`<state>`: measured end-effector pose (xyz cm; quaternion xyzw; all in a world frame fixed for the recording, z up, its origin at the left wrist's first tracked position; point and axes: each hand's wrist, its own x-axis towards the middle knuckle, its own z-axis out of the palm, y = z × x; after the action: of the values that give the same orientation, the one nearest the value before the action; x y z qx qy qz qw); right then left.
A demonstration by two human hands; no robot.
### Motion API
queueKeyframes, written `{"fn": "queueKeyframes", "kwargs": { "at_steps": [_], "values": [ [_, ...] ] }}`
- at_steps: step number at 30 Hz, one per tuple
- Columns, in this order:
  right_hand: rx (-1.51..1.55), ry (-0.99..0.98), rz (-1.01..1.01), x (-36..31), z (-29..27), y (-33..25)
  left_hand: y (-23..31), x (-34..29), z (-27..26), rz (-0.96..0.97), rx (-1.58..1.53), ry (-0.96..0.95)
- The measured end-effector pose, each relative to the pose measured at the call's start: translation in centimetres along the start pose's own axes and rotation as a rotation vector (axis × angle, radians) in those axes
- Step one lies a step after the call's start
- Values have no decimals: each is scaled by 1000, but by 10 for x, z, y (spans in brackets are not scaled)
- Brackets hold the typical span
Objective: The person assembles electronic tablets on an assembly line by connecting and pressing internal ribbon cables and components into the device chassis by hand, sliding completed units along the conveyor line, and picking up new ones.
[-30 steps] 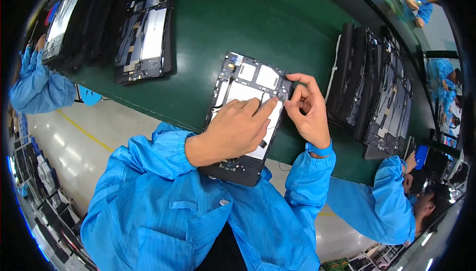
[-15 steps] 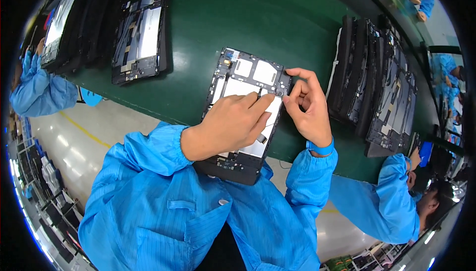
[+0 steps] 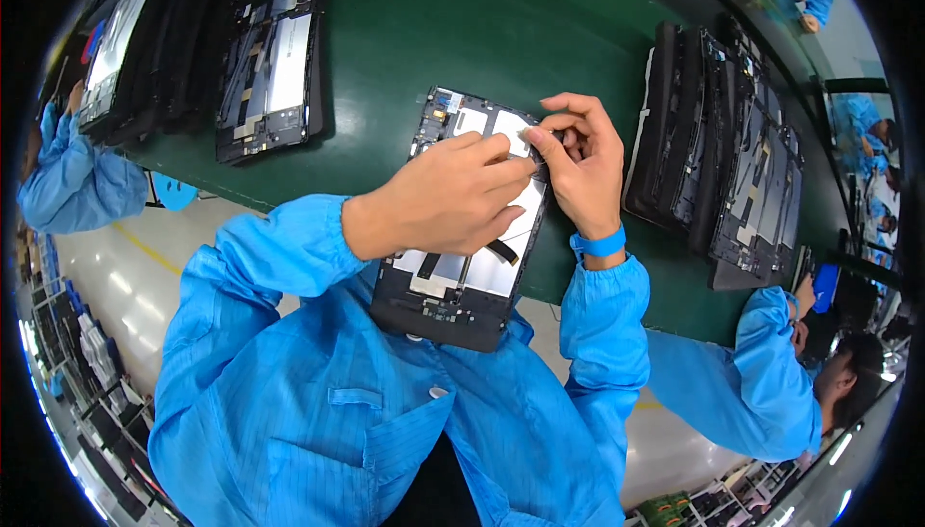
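An opened tablet point(image 3: 438, 329) with its inner parts exposed lies in front of me, its near end over the table's edge by my jacket. My left hand point(image 3: 448, 190) reaches across its middle, fingers bent and drawn together near the right side. At the upper right edge, my right hand point(image 3: 590, 166) has its thumb over the tablet and its other fingers curled. The fingertips of both hands almost meet there; whatever they pinch is too small or hidden to make out. A dark flex cable point(image 3: 502, 251) sticks out below my left hand.
Another opened tablet point(image 3: 289, 65) lies on the green table point(image 3: 434, 16) at the left, beside a stack of tablets point(image 3: 120, 45). More opened tablets point(image 3: 756, 180) lean in a row at the right. Co-workers in blue sit at both sides, one sleeve point(image 3: 771, 373) close by.
My right hand has moved up and left, its thumb now over the tablet. My left hand has shifted slightly up, and more of the cables below it shows.
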<state>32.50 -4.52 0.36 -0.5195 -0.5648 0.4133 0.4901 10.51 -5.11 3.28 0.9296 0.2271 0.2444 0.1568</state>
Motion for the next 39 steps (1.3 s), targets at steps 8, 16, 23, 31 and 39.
{"fn": "queueKeyframes", "kwargs": {
  "at_steps": [8,16,23,31,39],
  "values": [
    [168,-40,59,4,4,5,-11,-4,6,71,-1,84],
    [-63,-33,26,7,0,5,-12,1,6,113,38,106],
    [-110,11,0,6,2,2,-17,6,3,142,14,99],
    [-104,-166,100,-5,-22,-20,-23,7,1,166,-26,85],
    [154,-385,353,-7,-33,-20,-19,3,4,127,-37,126]
  ]
}}
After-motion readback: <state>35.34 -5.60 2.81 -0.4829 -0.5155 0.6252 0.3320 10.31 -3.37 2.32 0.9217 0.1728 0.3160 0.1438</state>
